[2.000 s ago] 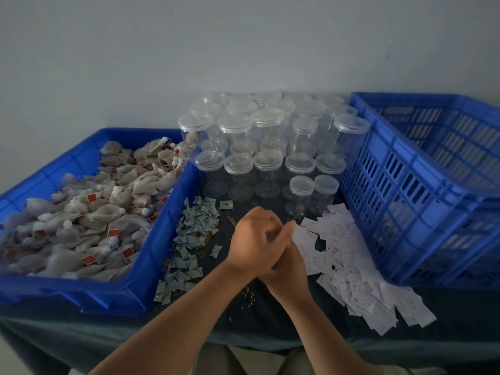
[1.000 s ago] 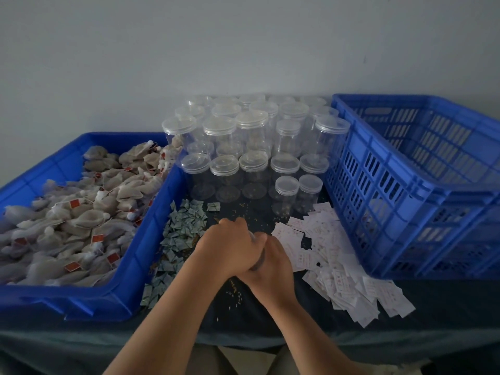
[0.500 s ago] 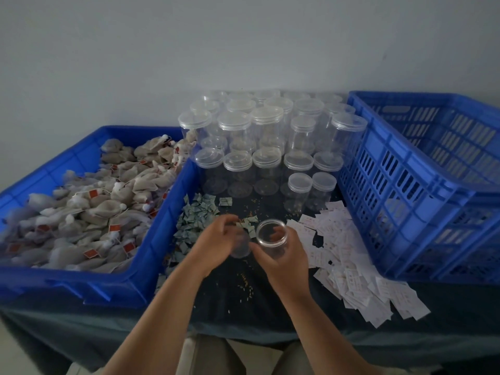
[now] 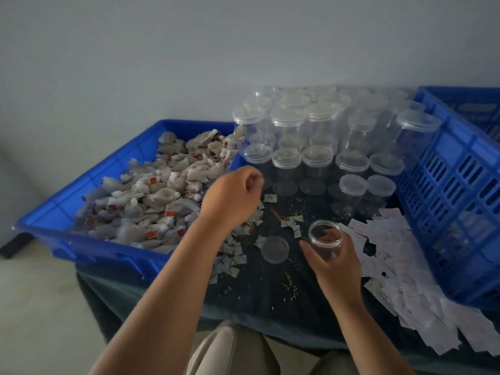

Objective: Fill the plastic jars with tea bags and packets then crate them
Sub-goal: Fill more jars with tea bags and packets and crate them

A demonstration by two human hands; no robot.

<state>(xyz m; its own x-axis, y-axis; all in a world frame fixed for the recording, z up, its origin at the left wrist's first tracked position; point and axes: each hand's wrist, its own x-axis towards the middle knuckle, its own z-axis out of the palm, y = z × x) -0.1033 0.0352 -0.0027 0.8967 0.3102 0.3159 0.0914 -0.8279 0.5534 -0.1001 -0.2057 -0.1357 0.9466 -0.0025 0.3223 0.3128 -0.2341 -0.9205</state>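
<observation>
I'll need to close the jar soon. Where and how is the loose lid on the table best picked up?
Pinch the lid across its rim, thumb and fingers on opposite edges, coming straight down from above. It lies flat on the dark cloth, a low disc, so only the rim offers purchase; small packets crowd its left, the held jar its right.

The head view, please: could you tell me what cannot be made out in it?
Left hand: head view; its own back hides whether the curled fingers pinch anything.
Slatted crate: head view; cut by the right edge, contents dim behind its slots.
White packets: head view; print too small to read.
Rear jars: head view; clear walls overlap, so uncountable.
Open jar: head view; right hand covers its base.
</observation>
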